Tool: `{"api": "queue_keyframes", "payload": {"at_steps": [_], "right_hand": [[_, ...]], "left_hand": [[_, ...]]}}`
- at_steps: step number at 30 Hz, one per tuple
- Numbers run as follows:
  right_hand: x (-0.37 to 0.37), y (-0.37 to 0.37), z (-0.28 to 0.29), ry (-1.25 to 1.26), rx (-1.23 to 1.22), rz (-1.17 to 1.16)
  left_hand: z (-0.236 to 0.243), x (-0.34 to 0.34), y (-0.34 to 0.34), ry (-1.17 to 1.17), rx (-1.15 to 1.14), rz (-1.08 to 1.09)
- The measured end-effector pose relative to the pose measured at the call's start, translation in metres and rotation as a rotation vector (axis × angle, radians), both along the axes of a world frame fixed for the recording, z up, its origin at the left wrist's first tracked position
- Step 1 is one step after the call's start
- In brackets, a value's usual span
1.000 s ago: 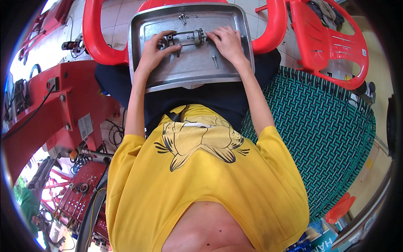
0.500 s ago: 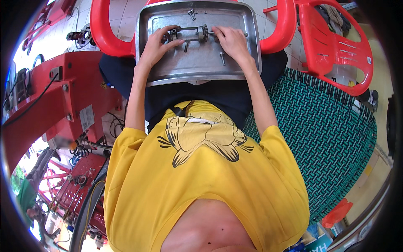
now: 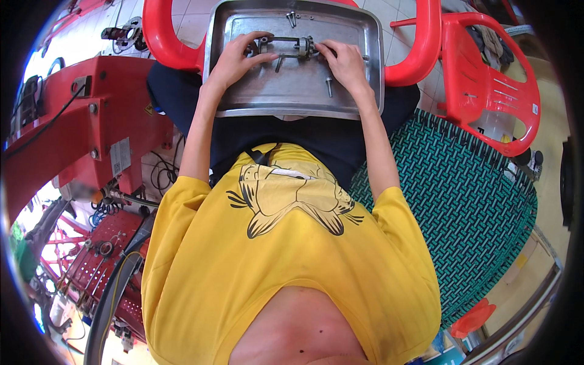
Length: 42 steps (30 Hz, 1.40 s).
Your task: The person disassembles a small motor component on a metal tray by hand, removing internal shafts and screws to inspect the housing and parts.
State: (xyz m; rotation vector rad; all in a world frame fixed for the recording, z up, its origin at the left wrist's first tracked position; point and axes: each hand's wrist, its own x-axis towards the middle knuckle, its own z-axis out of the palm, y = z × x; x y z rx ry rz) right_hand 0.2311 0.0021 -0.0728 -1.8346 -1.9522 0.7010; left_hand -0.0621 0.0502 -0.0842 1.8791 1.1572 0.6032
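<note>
A metal assembly [image 3: 302, 47] with long rods and a toothed disc at its right end lies across a steel tray [image 3: 292, 100] on my lap. My left hand [image 3: 236, 64] has its fingers curled round the assembly's left end. My right hand [image 3: 344, 64] has thumb and forefinger closed at the toothed end; what they pinch is too small to make out. A few small bolts [image 3: 291, 20] lie at the back of the tray, a single bolt [image 3: 330, 87] lies below my right hand, and a dark pin [image 3: 278, 64] sits under the assembly.
A red chair frame [image 3: 409, 72] surrounds the tray, with another red plastic chair [image 3: 462, 91] to the right beside a green woven seat [image 3: 447, 207]. Red machinery [image 3: 73, 140], cables and a chainring [image 3: 128, 33] are at the left.
The view has shifted, so the tray, hands and chairs sit farther right in the picture. Both hands stay at the ends of the assembly, with little visible change in their grip.
</note>
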Motion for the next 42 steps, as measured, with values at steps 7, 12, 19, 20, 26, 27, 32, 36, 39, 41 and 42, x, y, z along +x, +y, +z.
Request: {"api": "queue_keyframes", "payload": {"at_steps": [7,12,19,20,26,27,32,36,39,41,42], "right_hand": [[-0.001,-0.012,-0.004,0.028,0.292,0.007],[0.001,-0.018,0.002,-0.068,0.381,0.065],[0.004,-0.021,0.01,-0.174,0.467,0.157],[0.004,-0.021,0.01,-0.186,0.476,0.162],[0.008,-0.017,0.025,-0.19,0.372,0.252],[0.008,-0.015,0.026,-0.184,0.355,0.269],[0.004,-0.011,0.028,-0.214,0.358,0.221],[-0.005,-0.012,0.024,-0.212,0.357,0.117],[-0.009,-0.015,0.023,-0.208,0.358,0.077],[-0.008,-0.015,0.021,-0.207,0.383,0.08],[-0.008,-0.014,0.021,-0.206,0.397,0.083]], "left_hand": [[0.002,0.003,0.0,-0.023,0.057,-0.022],[-0.003,0.001,-0.002,-0.039,0.09,-0.023],[0.003,0.001,-0.002,-0.024,0.091,-0.053],[0.0,0.001,-0.002,-0.051,0.1,-0.053],[0.0,0.0,-0.002,-0.049,0.143,-0.066],[0.001,0.0,-0.002,-0.041,0.134,-0.064],[0.002,0.002,-0.001,-0.058,0.167,-0.096],[-0.002,0.003,-0.001,-0.07,0.255,-0.095],[-0.003,0.002,-0.004,-0.062,0.276,-0.073],[-0.003,0.003,-0.004,-0.052,0.286,-0.077],[-0.003,0.003,-0.003,-0.047,0.291,-0.077]]}}
